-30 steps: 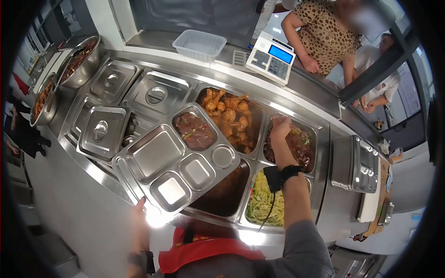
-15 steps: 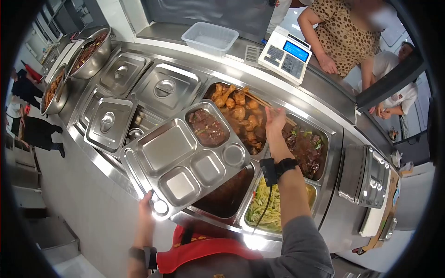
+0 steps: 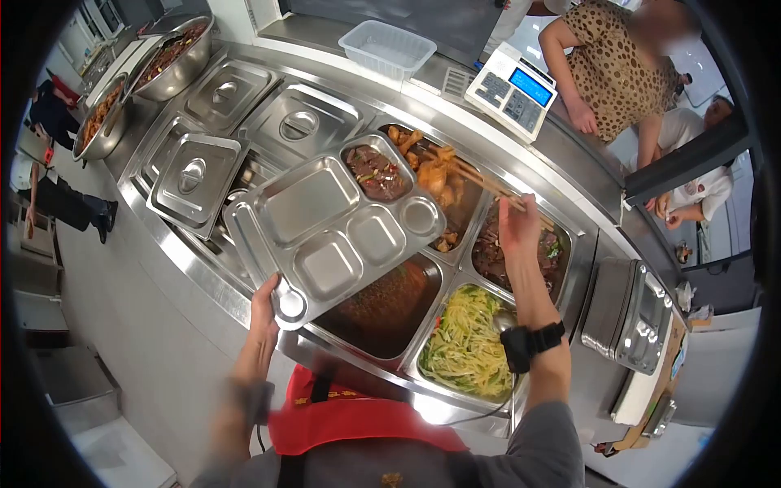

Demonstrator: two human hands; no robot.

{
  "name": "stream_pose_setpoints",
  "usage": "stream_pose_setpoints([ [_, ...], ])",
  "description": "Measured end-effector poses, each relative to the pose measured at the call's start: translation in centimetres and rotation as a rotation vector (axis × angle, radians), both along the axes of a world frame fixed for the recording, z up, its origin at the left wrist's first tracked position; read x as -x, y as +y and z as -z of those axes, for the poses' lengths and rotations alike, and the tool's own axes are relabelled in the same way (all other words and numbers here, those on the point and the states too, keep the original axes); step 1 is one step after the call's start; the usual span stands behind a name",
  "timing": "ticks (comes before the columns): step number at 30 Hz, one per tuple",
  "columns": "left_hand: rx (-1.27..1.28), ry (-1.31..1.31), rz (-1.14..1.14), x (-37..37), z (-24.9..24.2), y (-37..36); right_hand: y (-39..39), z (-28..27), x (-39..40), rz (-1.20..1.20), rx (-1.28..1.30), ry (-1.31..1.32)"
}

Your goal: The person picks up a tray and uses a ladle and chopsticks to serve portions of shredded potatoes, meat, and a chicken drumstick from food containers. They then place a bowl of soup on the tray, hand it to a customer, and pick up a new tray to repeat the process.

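Observation:
A steel compartment tray (image 3: pixel 313 203) is held by its lower left corner in my left hand (image 3: pixel 263 307). Dark sliced meat (image 3: pixel 376 172) fills its top right compartment; its other compartments look bare. My right hand (image 3: pixel 521 228) grips wooden chopsticks (image 3: pixel 488 183), whose tips are at browned chicken pieces (image 3: pixel 439 180) over the chicken pan, right of the tray. Beneath my right forearm lies a pan of dark meat with greens (image 3: pixel 496 248). Shredded green vegetables (image 3: pixel 468 346) fill the pan nearer me, and a pan of dark sauce (image 3: pixel 386 309) sits partly under the tray.
Lidded steel pans (image 3: pixel 193 177) and large food bowls (image 3: pixel 175 69) stand at the left. A clear plastic box (image 3: pixel 386 50) and a scale (image 3: pixel 512 93) are on the back ledge. Stacked trays (image 3: pixel 622 313) are at the right. People stand beyond the counter and at far left.
My right hand has moved right and the chopstick tips now have chicken pieces raised at them. The tray and my left hand appear slightly farther right, as the view has shifted.

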State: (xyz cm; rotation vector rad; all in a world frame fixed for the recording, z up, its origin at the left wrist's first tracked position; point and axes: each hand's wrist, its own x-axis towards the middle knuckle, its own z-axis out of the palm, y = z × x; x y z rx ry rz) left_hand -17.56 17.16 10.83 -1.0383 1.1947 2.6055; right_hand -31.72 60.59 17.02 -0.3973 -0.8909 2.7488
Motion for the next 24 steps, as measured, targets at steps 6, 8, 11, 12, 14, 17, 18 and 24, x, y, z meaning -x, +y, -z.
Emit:
stream_pose_setpoints([
  [6,-0.076,0.024,0.020,0.9,0.1,1.8,-3.5,-2.1,-4.3,-0.154,-0.085,-0.101],
  [8,-0.106,0.025,0.033,0.6,0.0,1.8,-4.3,-2.1,-4.2,-0.164,-0.130,-0.127],
  [11,-0.091,0.045,0.035,-0.1,-0.1,1.5,-5.3,-3.1,-3.3,-0.208,-0.285,-0.038],
  [12,-0.085,0.025,0.027,-0.4,-0.3,1.3,-5.7,-4.0,-3.1,-0.224,-0.372,0.022],
  [14,-0.049,-0.002,0.002,-1.2,-0.5,0.9,-5.9,-4.3,-2.8,-0.269,-0.529,0.124],
  [17,-0.053,-0.025,-0.041,-2.3,-1.7,0.9,-7.0,-5.8,-3.3,-0.429,-0.630,0.187],
  [18,-0.058,-0.030,-0.049,-2.8,-1.9,0.7,-7.2,-6.4,-3.3,-0.396,-0.633,0.202],
  [24,-0.003,-0.018,-0.123,-6.2,0.7,-2.7,-2.4,-5.8,1.0,0.027,-0.532,0.150],
])
